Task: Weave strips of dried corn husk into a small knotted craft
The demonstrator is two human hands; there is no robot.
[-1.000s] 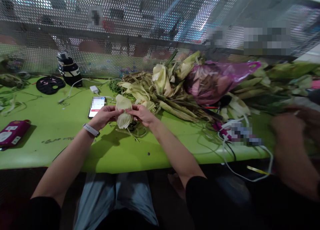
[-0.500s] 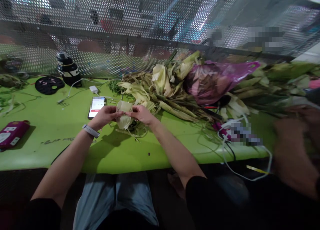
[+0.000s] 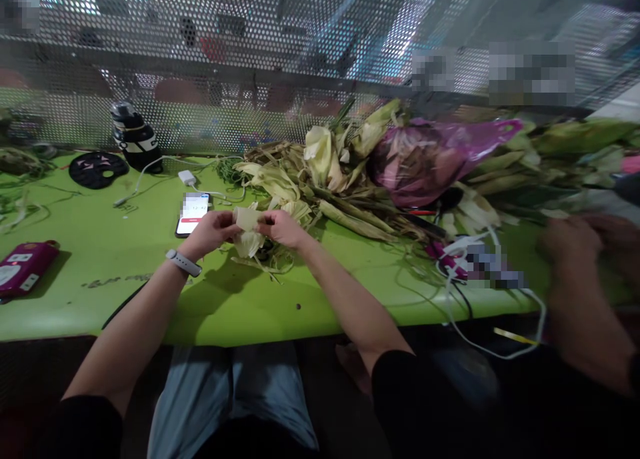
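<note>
Between my two hands is a pale piece of corn husk (image 3: 249, 220), stretched above the green table (image 3: 210, 316). My left hand (image 3: 217, 228) pinches its left edge, and my right hand (image 3: 280, 228) pinches the right edge. More pale husk (image 3: 249, 244) hangs or lies just below, with thin strips (image 3: 270, 266) on the table; whether it joins the held piece I cannot tell. A phone (image 3: 193, 214) with a lit screen lies beside my left hand. Behind my right hand spreads a heap of corn husks (image 3: 345, 172).
A pink plastic bag (image 3: 420, 162) sits in the husks. A black bottle (image 3: 134, 138) and a dark palette-shaped piece (image 3: 99, 170) stand back left, a magenta power strip (image 3: 27, 267) at left. White cables (image 3: 543, 319) loop at right near a co-worker's hands (image 3: 570, 239). Perforated metal (image 3: 280, 52) rises behind.
The husk between my hands has turned from a curled shape to a flatter one. My right fingers have shifted slightly on its edge. The co-worker's hands at right have moved a little left.
</note>
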